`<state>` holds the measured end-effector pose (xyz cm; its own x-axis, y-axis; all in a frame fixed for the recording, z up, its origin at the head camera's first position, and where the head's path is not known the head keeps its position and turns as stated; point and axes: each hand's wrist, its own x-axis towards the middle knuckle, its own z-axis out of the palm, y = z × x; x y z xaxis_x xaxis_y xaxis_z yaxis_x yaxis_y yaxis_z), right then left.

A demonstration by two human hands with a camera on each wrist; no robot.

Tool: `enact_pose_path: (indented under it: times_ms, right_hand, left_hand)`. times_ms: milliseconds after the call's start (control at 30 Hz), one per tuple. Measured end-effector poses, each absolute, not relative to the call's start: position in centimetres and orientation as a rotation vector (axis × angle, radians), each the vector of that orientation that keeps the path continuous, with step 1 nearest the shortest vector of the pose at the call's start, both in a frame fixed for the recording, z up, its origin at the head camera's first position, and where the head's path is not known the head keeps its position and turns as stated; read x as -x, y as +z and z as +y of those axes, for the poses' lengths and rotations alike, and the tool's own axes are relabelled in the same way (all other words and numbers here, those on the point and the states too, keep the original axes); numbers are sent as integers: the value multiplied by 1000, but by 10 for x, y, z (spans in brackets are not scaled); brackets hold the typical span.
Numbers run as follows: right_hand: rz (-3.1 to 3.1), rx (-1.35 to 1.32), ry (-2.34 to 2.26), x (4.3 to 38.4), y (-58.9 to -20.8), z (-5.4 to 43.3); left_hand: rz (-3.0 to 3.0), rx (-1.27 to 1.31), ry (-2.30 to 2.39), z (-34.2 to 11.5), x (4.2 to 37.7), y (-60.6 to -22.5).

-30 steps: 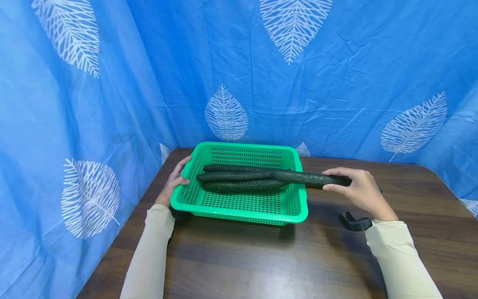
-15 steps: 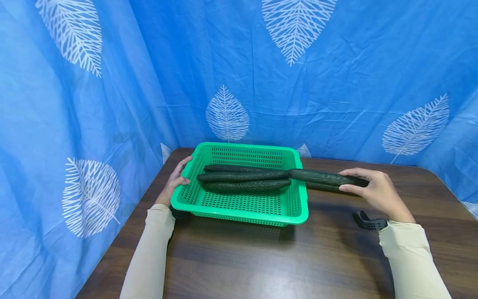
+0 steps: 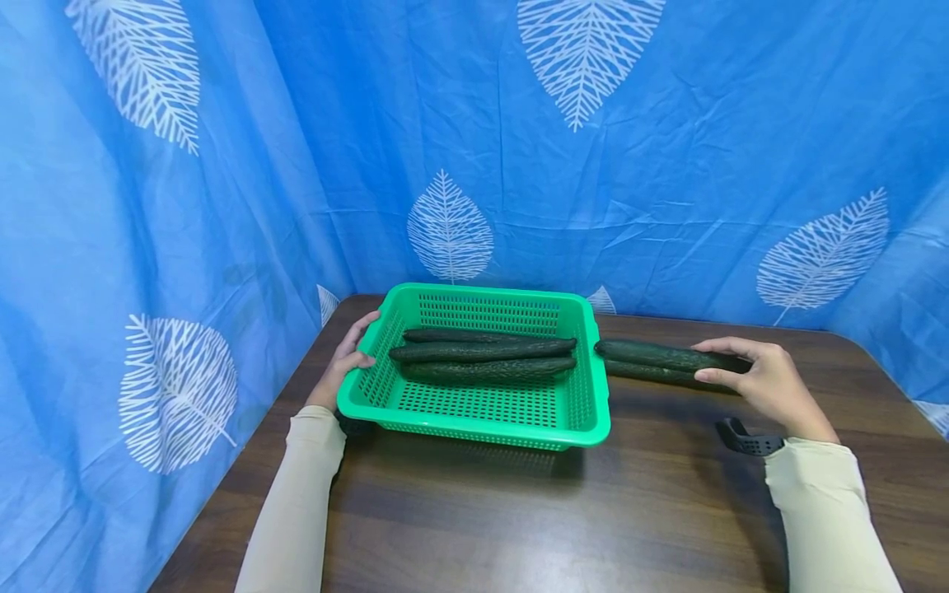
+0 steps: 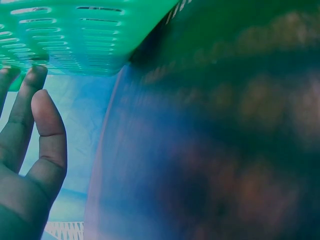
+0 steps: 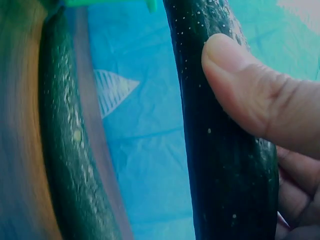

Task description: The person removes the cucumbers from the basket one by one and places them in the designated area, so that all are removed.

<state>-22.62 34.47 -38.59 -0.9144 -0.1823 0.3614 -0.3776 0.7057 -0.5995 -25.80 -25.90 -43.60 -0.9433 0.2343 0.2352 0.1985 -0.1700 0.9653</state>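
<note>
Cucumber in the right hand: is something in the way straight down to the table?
Maybe: a second cucumber lies on the table, lower than the held cucumber, with a gap between them. I can't tell whether it's directly underneath.

Right hand [image 3: 771,379] hid one end of held cucumber [image 3: 652,354]. Left wrist view: right half was blurred, basket [image 4: 135,25] cropped. Right wrist view cropped second cucumber [image 5: 67,130].

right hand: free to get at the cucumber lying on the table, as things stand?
Probably not as is: the right hand holds another cucumber just above the lower cucumber, so its grip looks occupied and the way down blocked. Setting the held one aside would likely clear it.
</note>
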Motion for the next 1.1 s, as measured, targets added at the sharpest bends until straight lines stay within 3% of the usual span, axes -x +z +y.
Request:
enact_pose_path:
  times_ms: [333, 700, 1100]
  right_hand:
    - [-2736, -304, 1081, 232, -401, 358]
    - [-2792, -299, 1002, 240, -422, 357]
    - [-2817, -316, 951, 245, -437, 356]
  left_hand:
    - [2009, -685, 2367, -261, 261, -442]
    - [2057, -518, 2303, -259, 260, -437]
    - [2052, -522, 2294, -260, 259, -438]
